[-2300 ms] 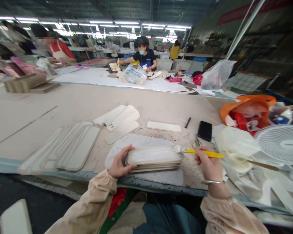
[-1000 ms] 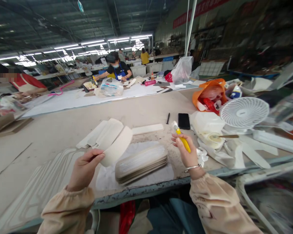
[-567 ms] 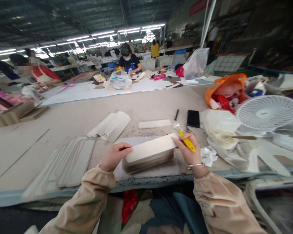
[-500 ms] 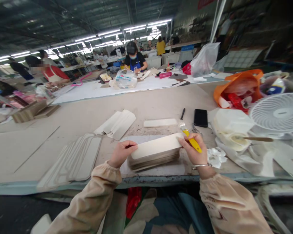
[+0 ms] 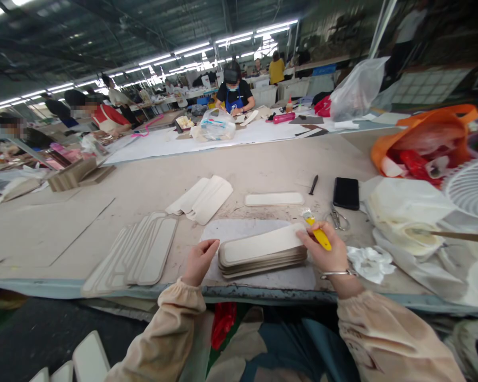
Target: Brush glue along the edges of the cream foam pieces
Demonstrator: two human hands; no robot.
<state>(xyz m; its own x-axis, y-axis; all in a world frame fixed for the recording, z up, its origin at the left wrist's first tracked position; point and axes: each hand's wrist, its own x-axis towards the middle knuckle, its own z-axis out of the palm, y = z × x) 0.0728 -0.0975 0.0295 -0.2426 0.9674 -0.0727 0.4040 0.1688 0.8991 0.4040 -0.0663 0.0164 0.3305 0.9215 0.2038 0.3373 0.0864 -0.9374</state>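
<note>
A stack of long grey-brown boards with rounded ends [image 5: 263, 262] lies in front of me, a cream strip [image 5: 263, 244] on its top. My left hand [image 5: 199, 260] is just left of the stack, thumb and fingers pressed together with nothing visible in them. In my right hand [image 5: 325, 249] is a brush with a yellow handle [image 5: 322, 239], its bristles pointing away from me. That hand's thumb and fingertips also touch the right end of the cream strip. Under the stack is a whitish sheet [image 5: 231, 229].
Fanned boards [image 5: 155, 254] lie at left, loose cream strips [image 5: 211, 199] behind. Farther back are a single board [image 5: 274, 199], a dark nail-like tool [image 5: 313, 184], a phone [image 5: 346, 193] and scissors [image 5: 338, 218]. A glue container [image 5: 418, 236], orange bag [image 5: 430, 124] and fan [image 5: 472, 185] stand right.
My left hand has let go of the cream strip's left end and moved a little left. The strip now lies flat on the stack. The head view has shifted left.
</note>
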